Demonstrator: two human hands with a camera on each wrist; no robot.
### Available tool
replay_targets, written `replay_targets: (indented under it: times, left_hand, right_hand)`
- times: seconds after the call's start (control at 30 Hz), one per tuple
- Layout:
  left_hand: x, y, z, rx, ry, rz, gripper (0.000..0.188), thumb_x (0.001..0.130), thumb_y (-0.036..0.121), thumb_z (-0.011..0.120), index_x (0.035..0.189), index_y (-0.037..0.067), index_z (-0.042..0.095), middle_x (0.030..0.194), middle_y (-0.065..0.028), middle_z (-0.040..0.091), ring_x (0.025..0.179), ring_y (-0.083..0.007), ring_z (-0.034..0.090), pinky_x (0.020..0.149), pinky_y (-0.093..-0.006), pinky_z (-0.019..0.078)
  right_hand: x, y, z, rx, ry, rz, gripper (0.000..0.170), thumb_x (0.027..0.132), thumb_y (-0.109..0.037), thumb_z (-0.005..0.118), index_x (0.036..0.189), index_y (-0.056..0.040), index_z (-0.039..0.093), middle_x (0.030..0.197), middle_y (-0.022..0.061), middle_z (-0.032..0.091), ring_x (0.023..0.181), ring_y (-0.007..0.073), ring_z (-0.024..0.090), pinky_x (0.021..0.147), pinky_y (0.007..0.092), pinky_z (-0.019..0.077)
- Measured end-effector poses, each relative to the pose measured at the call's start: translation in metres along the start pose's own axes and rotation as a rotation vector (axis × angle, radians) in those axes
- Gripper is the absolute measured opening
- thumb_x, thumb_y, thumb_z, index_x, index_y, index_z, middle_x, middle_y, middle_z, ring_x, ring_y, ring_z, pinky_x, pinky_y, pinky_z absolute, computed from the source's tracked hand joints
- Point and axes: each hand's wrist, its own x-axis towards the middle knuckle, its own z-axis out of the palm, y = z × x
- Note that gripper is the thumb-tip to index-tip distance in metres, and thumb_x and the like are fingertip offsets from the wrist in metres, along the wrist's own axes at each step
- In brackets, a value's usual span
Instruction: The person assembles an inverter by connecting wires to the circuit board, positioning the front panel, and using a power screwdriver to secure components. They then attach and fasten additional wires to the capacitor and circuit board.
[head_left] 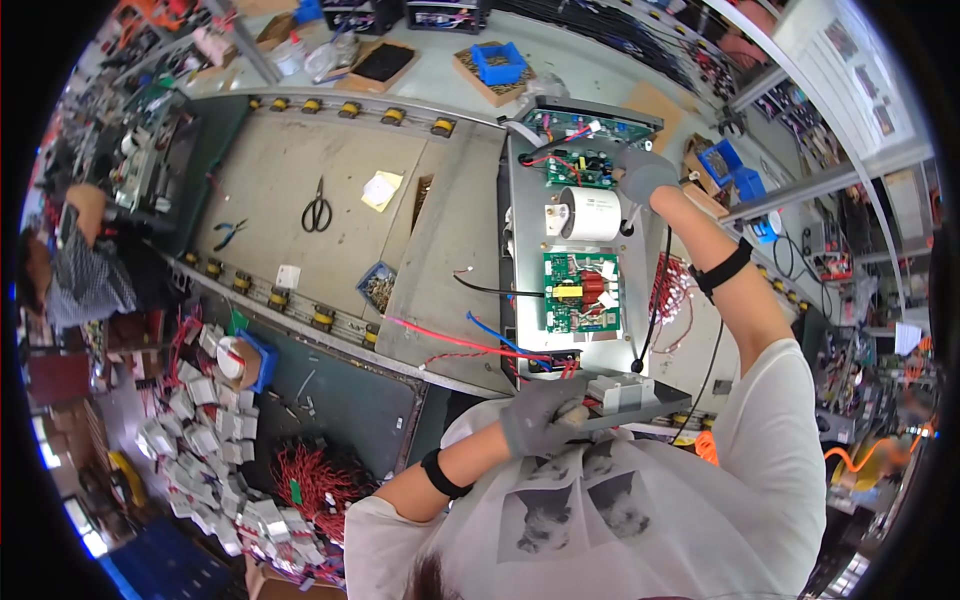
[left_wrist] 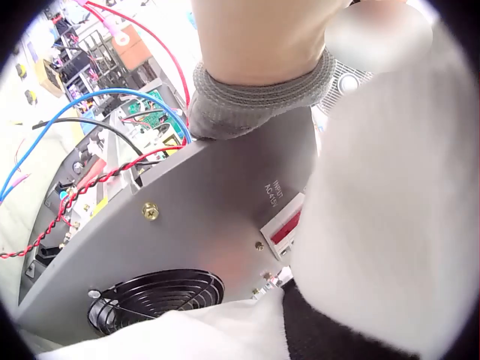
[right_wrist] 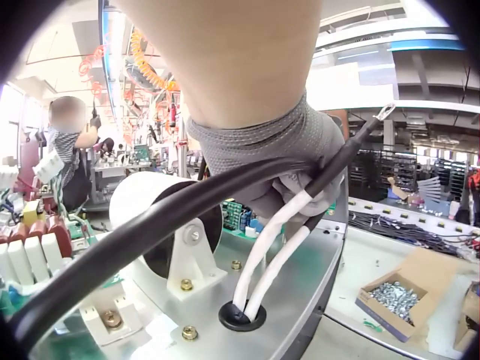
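Note:
A metal chassis (head_left: 540, 240) with green circuit boards (head_left: 582, 292) and a big white capacitor (head_left: 592, 214) stands before me. My gloved right hand (right_wrist: 289, 172) holds black cables near its far side. They have white sleeves (right_wrist: 274, 236) and rise through a black grommet (right_wrist: 242, 316); one ends in a ring terminal (right_wrist: 385, 112). My gloved left hand (head_left: 545, 415) lies at the upper edge of the grey end panel (left_wrist: 202, 202), its fingers mostly hidden in the left wrist view. The panel carries a fan grille (left_wrist: 161, 298) and an "INPUT" label.
Red and blue wires (head_left: 460, 337) stick out leftward from the chassis. Scissors (head_left: 317, 207), pliers (head_left: 229, 234) and a small parts bin (head_left: 377, 286) lie on the bench. White parts (head_left: 205, 450) are heaped lower left. Another person (head_left: 85, 250) works at far left. A box of screws (right_wrist: 395, 296) sits beyond the chassis.

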Motion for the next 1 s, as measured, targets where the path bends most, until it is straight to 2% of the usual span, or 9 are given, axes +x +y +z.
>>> replay_targets:
  times: [0.2, 0.3, 0.4, 0.5, 0.6, 0.73, 0.83, 0.93, 1.0]
  left_hand:
    - [-0.006, -0.012, 0.01, 0.175, 0.188, 0.17, 0.009, 0.068, 0.008, 0.059, 0.072, 0.003, 0.053, 0.06, -0.013, 0.048, 0.05, -0.0319, 0.047, 0.046, -0.0378, 0.0382]
    - [-0.009, -0.019, 0.017, 0.137, 0.143, 0.153, 0.01, 0.066, 0.008, 0.06, 0.071, 0.003, 0.054, 0.059, -0.0124, 0.048, 0.049, -0.0316, 0.046, 0.046, -0.0368, 0.0382]
    - [-0.017, -0.024, -0.003, 0.096, 0.148, 0.067, 0.013, 0.063, 0.011, 0.062, 0.071, 0.005, 0.054, 0.058, -0.0116, 0.048, 0.049, -0.0311, 0.046, 0.046, -0.0356, 0.0387]
    - [-0.016, -0.027, 0.003, 0.069, 0.203, 0.17, 0.017, 0.061, 0.015, 0.065, 0.071, 0.004, 0.055, 0.057, -0.0102, 0.047, 0.048, -0.0301, 0.046, 0.045, -0.0354, 0.0384]
    - [-0.019, -0.024, 0.002, 0.152, 0.333, 0.234, 0.025, 0.058, 0.021, 0.069, 0.073, 0.004, 0.057, 0.057, -0.0087, 0.048, 0.048, -0.0288, 0.048, 0.045, -0.0336, 0.0396]
    - [-0.033, -0.012, 0.003, 0.256, 0.709, 0.199, 0.019, 0.081, 0.017, 0.06, 0.075, 0.004, 0.048, 0.064, -0.0071, 0.05, 0.066, -0.0208, 0.056, 0.051, -0.0313, 0.0457]
    - [-0.035, -0.015, -0.008, -0.176, 1.0, 0.198, 0.023, 0.086, 0.016, 0.059, 0.072, 0.004, 0.046, 0.063, -0.0053, 0.045, 0.057, -0.0153, 0.046, 0.049, -0.0274, 0.0402]
    - [-0.015, -0.014, -0.056, -0.318, 0.924, 0.339, 0.027, 0.087, 0.015, 0.058, 0.069, 0.006, 0.04, 0.059, -0.0026, 0.037, 0.05, -0.0102, 0.034, 0.042, -0.023, 0.0305]
    - [-0.01, -0.018, -0.085, -0.447, 0.863, 0.376, 0.029, 0.086, 0.012, 0.057, 0.067, 0.009, 0.035, 0.058, 0.0004, 0.03, 0.048, -0.0074, 0.025, 0.041, -0.0217, 0.0231]
  right_hand:
    - [0.019, 0.035, 0.017, 0.234, -0.072, -0.004, 0.039, 0.077, -0.035, 0.057, 0.098, -0.0041, 0.066, 0.1, 0.0179, 0.065, 0.092, 0.0325, 0.063, 0.082, 0.039, 0.0493]
    - [0.015, 0.042, 0.021, -0.047, -0.111, -0.238, 0.036, 0.078, -0.033, 0.056, 0.097, -0.0053, 0.067, 0.098, 0.0174, 0.066, 0.092, 0.0319, 0.063, 0.081, 0.0391, 0.0493]
    - [0.012, 0.009, 0.007, 0.115, -0.041, -0.057, 0.028, 0.082, -0.028, 0.054, 0.094, -0.0073, 0.068, 0.092, 0.0165, 0.066, 0.087, 0.0308, 0.063, 0.079, 0.0385, 0.0495]
    - [0.021, 0.038, 0.024, 0.38, -0.113, -0.33, 0.026, 0.081, -0.028, 0.054, 0.086, -0.0066, 0.068, 0.086, 0.0183, 0.064, 0.079, 0.0323, 0.062, 0.076, 0.0378, 0.0485]
    - [0.0, 0.023, 0.014, 0.455, -0.022, -0.128, 0.029, 0.081, -0.03, 0.054, 0.083, -0.0039, 0.067, 0.084, 0.0191, 0.064, 0.079, 0.0329, 0.061, 0.075, 0.0385, 0.0479]
    - [-0.017, 0.034, 0.018, 0.399, -0.042, -0.125, 0.032, 0.081, -0.03, 0.054, 0.081, -0.0012, 0.066, 0.083, 0.0198, 0.064, 0.076, 0.0327, 0.061, 0.074, 0.0388, 0.0481]
    - [-0.027, 0.054, 0.033, 0.539, -0.042, -0.132, 0.034, 0.083, -0.029, 0.059, 0.076, 0.0045, 0.064, 0.06, 0.0162, 0.059, 0.056, 0.0213, 0.058, 0.057, 0.035, 0.0455]
    - [-0.037, 0.072, 0.033, 0.532, 0.089, -0.332, 0.035, 0.085, -0.029, 0.058, 0.079, 0.005, 0.063, 0.064, 0.0154, 0.061, 0.055, 0.0221, 0.058, 0.057, 0.0352, 0.0458]
    - [-0.047, 0.073, 0.004, 0.554, -0.235, -0.135, 0.042, 0.09, -0.036, 0.046, 0.08, 0.0013, 0.064, 0.077, 0.0226, 0.061, 0.076, 0.0342, 0.061, 0.071, 0.0408, 0.0471]
